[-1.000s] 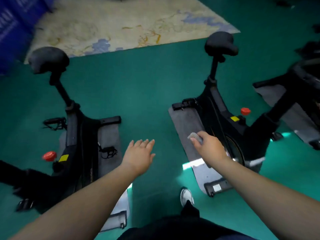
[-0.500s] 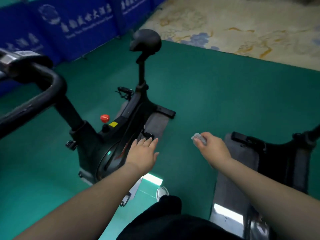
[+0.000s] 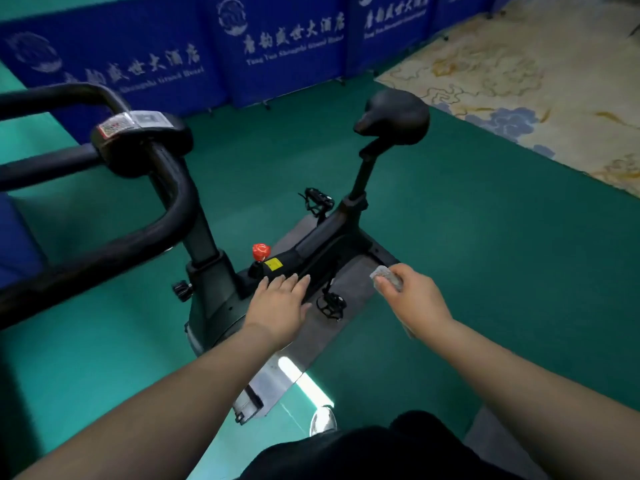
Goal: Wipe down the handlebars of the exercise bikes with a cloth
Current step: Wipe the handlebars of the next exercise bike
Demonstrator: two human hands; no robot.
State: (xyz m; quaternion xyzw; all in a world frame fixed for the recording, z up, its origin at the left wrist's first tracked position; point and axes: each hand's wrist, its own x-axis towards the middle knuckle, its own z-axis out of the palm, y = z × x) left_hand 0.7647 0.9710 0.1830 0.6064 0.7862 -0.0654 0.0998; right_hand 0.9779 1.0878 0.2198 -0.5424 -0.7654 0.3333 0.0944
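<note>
Head view, left to right: black looped handlebars [image 3: 104, 209] of an exercise bike [image 3: 311, 247], reaching in from the left edge, with a small console [image 3: 138, 128] at their centre carrying stickers too blurred to read. Behind, blue barrier panels [image 3: 277, 46] with white lettering along the green floor [image 3: 485, 237]. Below the handlebar post, a red knob [image 3: 260, 251] and a yellow label [image 3: 273, 264] on the black frame. Just below these, left hand [image 3: 278, 306], palm down, fingers straight and together, over the frame; touching it or hovering, hard to tell. Pedal [image 3: 330, 303] just right of that hand, above a grey mat [image 3: 311, 334]. Black saddle [image 3: 394, 114] raised on its post farther back. Right hand [image 3: 412, 299] over the mat's right edge, fingers curled round a small grey cloth [image 3: 386, 276], well apart from the handlebars. Patterned cream carpet [image 3: 536, 81] at upper right. Dark trousers [image 3: 381, 452] and a pale shoe tip [image 3: 323, 420] at the bottom edge.
</note>
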